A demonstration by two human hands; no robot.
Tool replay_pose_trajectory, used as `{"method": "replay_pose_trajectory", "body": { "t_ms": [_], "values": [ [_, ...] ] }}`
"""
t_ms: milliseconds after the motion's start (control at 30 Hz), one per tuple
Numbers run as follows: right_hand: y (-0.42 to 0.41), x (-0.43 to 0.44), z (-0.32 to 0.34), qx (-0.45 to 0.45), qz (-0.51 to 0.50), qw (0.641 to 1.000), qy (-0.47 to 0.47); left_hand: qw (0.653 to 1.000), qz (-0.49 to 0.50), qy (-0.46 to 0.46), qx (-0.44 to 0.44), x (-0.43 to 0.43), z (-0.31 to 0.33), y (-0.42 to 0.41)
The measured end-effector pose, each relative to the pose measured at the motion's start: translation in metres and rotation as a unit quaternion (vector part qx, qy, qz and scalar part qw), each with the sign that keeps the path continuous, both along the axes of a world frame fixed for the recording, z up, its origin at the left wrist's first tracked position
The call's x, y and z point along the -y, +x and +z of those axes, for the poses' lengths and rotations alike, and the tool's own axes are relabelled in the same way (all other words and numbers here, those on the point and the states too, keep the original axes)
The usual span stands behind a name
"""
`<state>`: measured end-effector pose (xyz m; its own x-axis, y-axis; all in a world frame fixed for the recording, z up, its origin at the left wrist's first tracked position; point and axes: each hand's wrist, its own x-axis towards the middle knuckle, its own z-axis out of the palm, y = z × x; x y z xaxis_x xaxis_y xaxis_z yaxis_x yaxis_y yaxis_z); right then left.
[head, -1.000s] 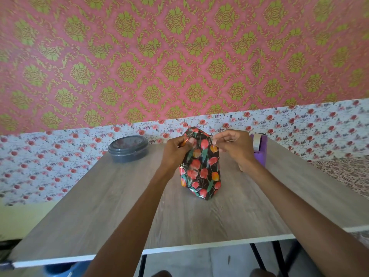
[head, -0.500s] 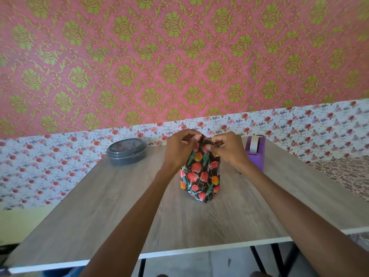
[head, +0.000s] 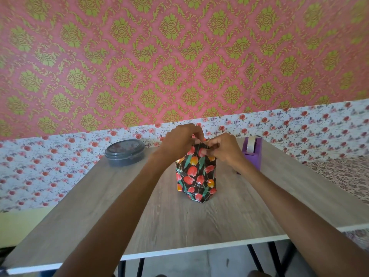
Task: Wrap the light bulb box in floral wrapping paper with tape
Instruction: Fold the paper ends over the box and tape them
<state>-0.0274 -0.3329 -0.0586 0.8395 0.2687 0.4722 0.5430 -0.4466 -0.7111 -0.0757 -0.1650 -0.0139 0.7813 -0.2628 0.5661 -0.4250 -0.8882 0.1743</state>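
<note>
A tall wrapped box (head: 196,176), covered in glossy black wrapping paper (head: 207,181) printed with red and orange tulips and green leaves, is seen standing upright on a grey-brown wood-grain table (head: 179,222), near its middle and somewhat toward the far edge. At its lower end the paper is folded to a point that faces the camera. The gathered paper at the top of the box is gripped by both hands, which are brought close together there. The left hand (head: 179,139) is curled over the top from the left, its fingertips bent down onto the paper edge. The right hand (head: 223,149) is set against the top right corner, with fingers and thumb pinched on the paper. Whether a strip of tape is held between the fingers cannot be told. Just behind the right wrist, a purple plastic tape dispenser (head: 253,154) with a pale roll of tape (head: 250,144) is placed on the table, partly hidden by the wrist. Well to the left of the box, at the far left corner, a round grey plastic lidded container (head: 124,151) is set. The table is carried on black metal legs (head: 254,254). The wall behind is covered below by white paper with small red flowers (head: 50,166) and above by pink paper with green damask ornaments (head: 179,56).
</note>
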Motion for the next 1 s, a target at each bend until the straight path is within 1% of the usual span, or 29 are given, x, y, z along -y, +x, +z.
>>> {"method": "replay_pose_trajectory", "body": {
  "t_ms": [67,167,200,233,300,400,467,567,633,733,767,833,867,933,967,1000],
  "values": [
    [-0.002,-0.001,0.001,0.003,0.001,1.000,-0.008,0.996,0.025,0.085,0.003,-0.003,0.011,0.000],
    [-0.004,-0.002,0.001,0.003,0.000,1.000,-0.014,0.989,0.047,0.144,-0.002,-0.005,0.024,0.001],
    [-0.004,-0.002,-0.001,0.003,0.002,1.000,-0.015,0.988,0.046,0.150,-0.003,-0.005,0.027,0.003],
    [-0.005,-0.002,-0.002,0.002,0.003,1.000,-0.016,0.989,0.040,0.140,-0.004,-0.005,0.029,0.004],
    [-0.005,-0.001,-0.005,0.005,0.005,1.000,-0.016,0.995,0.024,0.091,-0.024,-0.006,0.033,0.007],
    [-0.006,-0.001,-0.002,0.002,0.004,1.000,-0.020,0.995,-0.013,0.010,-0.102,-0.011,0.027,0.007],
    [-0.008,0.001,0.002,-0.005,0.012,1.000,-0.020,0.992,-0.020,-0.013,-0.127,-0.014,0.015,0.005],
    [-0.013,0.004,0.003,-0.016,0.063,0.998,-0.003,0.995,-0.015,-0.072,-0.073,-0.018,-0.003,0.002],
    [-0.014,0.004,0.002,-0.007,0.066,0.998,-0.014,0.991,-0.019,-0.125,-0.048,-0.017,-0.011,-0.002],
    [-0.010,0.004,0.001,0.001,0.054,0.998,-0.022,0.973,-0.038,-0.215,-0.075,-0.019,-0.022,-0.006],
    [-0.009,0.005,0.001,-0.002,0.055,0.998,-0.029,0.969,-0.040,-0.228,-0.090,-0.020,-0.025,-0.008],
    [-0.009,0.009,0.003,-0.013,0.064,0.997,-0.046,0.969,-0.046,-0.213,-0.118,-0.024,-0.030,-0.014],
    [-0.010,0.012,0.003,-0.016,0.063,0.996,-0.060,0.975,-0.036,-0.178,-0.125,-0.027,-0.032,-0.016],
    [-0.012,0.015,0.002,0.003,0.051,0.994,-0.098,0.991,0.026,-0.074,-0.109,-0.030,-0.038,-0.020],
    [-0.012,0.015,0.001,0.020,0.045,0.993,-0.110,0.994,0.053,-0.042,-0.090,-0.031,-0.041,-0.020],
    [-0.013,0.015,-0.001,0.042,0.041,0.992,-0.113,0.995,0.065,-0.042,-0.069,-0.032,-0.045,-0.019]
  ]
}}
